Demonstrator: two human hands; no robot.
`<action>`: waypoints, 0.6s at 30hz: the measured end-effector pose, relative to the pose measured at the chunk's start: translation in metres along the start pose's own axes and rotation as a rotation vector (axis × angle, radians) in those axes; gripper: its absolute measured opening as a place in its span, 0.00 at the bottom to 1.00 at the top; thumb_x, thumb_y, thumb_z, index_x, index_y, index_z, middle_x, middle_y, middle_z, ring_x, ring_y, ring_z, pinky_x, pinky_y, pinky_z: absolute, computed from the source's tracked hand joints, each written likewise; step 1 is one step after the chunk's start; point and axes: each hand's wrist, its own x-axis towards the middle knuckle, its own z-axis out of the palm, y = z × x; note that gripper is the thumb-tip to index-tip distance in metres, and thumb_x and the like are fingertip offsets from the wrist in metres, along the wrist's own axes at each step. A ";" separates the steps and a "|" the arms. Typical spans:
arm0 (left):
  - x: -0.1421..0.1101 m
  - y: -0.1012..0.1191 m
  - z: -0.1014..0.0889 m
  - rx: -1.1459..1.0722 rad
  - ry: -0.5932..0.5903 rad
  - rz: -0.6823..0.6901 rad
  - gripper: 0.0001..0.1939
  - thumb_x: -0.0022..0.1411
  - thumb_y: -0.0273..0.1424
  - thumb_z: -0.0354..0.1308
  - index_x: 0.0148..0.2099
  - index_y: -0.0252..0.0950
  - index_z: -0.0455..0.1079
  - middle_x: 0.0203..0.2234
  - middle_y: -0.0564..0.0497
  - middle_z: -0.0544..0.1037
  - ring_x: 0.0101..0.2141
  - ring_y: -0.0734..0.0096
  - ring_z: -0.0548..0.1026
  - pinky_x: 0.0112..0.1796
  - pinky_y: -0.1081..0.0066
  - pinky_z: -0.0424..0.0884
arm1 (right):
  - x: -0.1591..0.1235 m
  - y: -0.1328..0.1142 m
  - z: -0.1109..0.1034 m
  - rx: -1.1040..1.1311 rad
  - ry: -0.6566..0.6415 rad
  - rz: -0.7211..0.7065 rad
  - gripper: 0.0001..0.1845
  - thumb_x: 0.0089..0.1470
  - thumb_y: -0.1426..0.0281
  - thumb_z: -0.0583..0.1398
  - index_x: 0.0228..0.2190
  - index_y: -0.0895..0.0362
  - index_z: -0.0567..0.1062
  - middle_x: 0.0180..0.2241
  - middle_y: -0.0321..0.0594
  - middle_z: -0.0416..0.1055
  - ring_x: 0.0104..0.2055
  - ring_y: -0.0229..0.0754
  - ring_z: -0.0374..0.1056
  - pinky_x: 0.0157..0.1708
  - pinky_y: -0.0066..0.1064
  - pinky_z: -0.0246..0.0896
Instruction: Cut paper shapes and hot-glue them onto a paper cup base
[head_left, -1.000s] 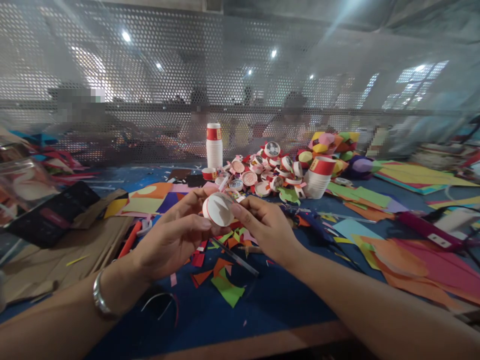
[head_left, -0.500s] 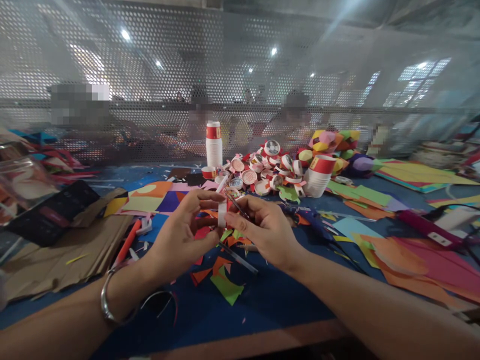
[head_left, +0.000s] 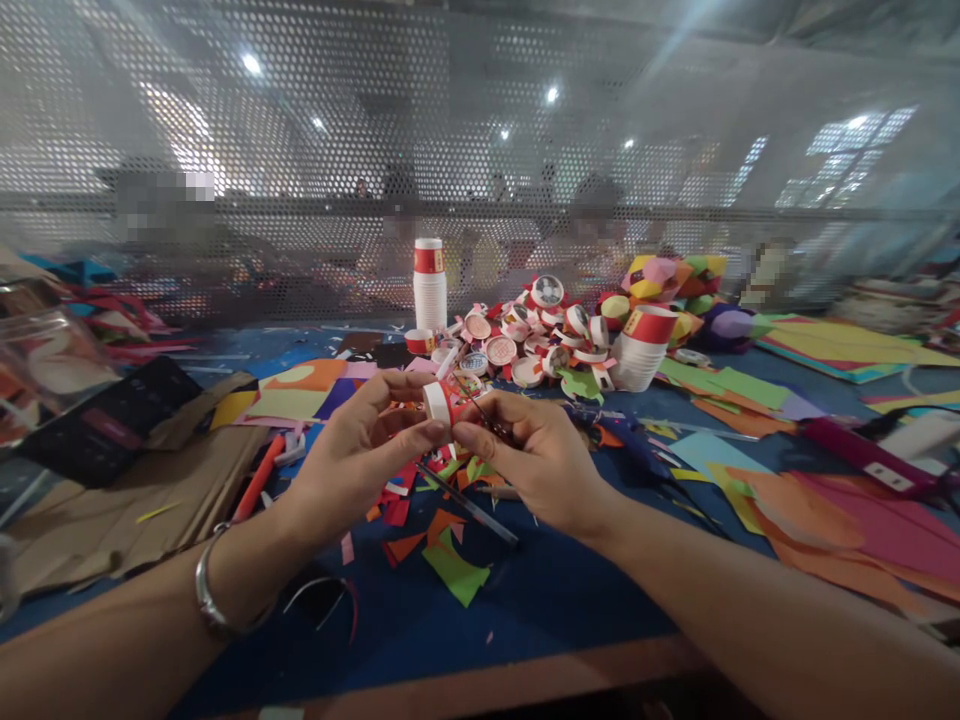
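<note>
My left hand (head_left: pixel 379 425) grips the cut-off bottom of a paper cup (head_left: pixel 438 402) between thumb and fingers. The piece is tilted, its white base facing left and its red printed wall toward my right hand (head_left: pixel 517 440). That hand is closed on a thin, dark tool that looks like scissors (head_left: pixel 474 402), mostly hidden by the fingers. My right thumb and fingertips are at the red edge of the cup piece. Paper scraps and a clear-barrelled pen (head_left: pixel 480 515) lie on the blue table (head_left: pixel 570 600) below.
A pile of cut cup bottoms (head_left: pixel 501 350) stands behind my hands, between two stacks of paper cups (head_left: pixel 430 290) (head_left: pixel 642 350). Coloured paper sheets (head_left: pixel 817 530) lie at right. Flattened cardboard (head_left: pixel 142 500) and a red marker (head_left: pixel 259 478) are at left. A perforated metal screen (head_left: pixel 315 150) rises behind.
The cup piece has turned from its white base facing me to edge-on, then partly back, now showing its red wall. The dark tool came into view in my right hand.
</note>
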 end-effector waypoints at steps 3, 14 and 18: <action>0.000 0.001 -0.001 0.015 0.062 0.010 0.20 0.61 0.32 0.67 0.54 0.39 0.69 0.45 0.47 0.79 0.44 0.65 0.77 0.46 0.68 0.73 | 0.003 0.002 -0.003 -0.022 0.045 -0.024 0.16 0.57 0.55 0.64 0.31 0.54 0.73 0.22 0.30 0.63 0.23 0.33 0.57 0.23 0.26 0.59; -0.002 -0.002 -0.003 0.034 0.033 0.078 0.25 0.57 0.26 0.69 0.55 0.39 0.67 0.46 0.47 0.78 0.47 0.62 0.76 0.45 0.68 0.73 | 0.005 0.009 -0.006 -0.017 0.013 -0.062 0.16 0.57 0.56 0.65 0.34 0.56 0.74 0.27 0.33 0.68 0.27 0.34 0.62 0.26 0.27 0.59; -0.002 0.002 0.000 -0.055 0.061 0.039 0.21 0.57 0.26 0.68 0.52 0.39 0.69 0.46 0.49 0.77 0.46 0.66 0.76 0.46 0.70 0.73 | 0.005 0.009 -0.007 0.023 0.008 -0.045 0.16 0.57 0.56 0.65 0.38 0.56 0.74 0.30 0.35 0.70 0.28 0.35 0.64 0.28 0.27 0.61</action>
